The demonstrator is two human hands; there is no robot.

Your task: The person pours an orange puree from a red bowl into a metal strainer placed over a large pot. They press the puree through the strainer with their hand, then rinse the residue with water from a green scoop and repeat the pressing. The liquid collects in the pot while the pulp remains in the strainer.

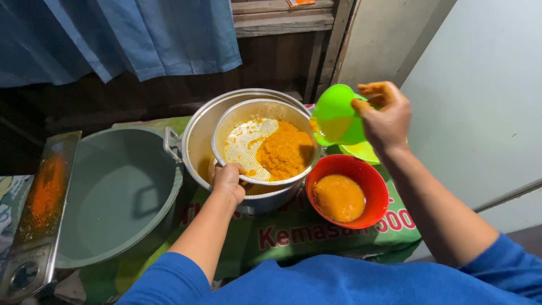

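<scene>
Straining partly done: left hand (pixel 228 182) gripping metal colander (pixel 265 146) rim over steel pot (pixel 197 135), orange pulp (pixel 286 151) heaped inside, right hand (pixel 385 116) clutching tilted green cup (pixel 337 117) above, red bowl (pixel 370 181) of orange mash (pixel 339 197) beside, seemingly unstrained.

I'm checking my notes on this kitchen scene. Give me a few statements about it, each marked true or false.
1. The left hand grips the rim of the metal strainer. True.
2. The right hand holds a blue cup. False: it holds a green cup, tilted.
3. The red bowl is empty. False: it holds orange liquid.
4. Orange pulp lies in the strainer. True.
5. The strainer sits in a steel pot. True.
</scene>
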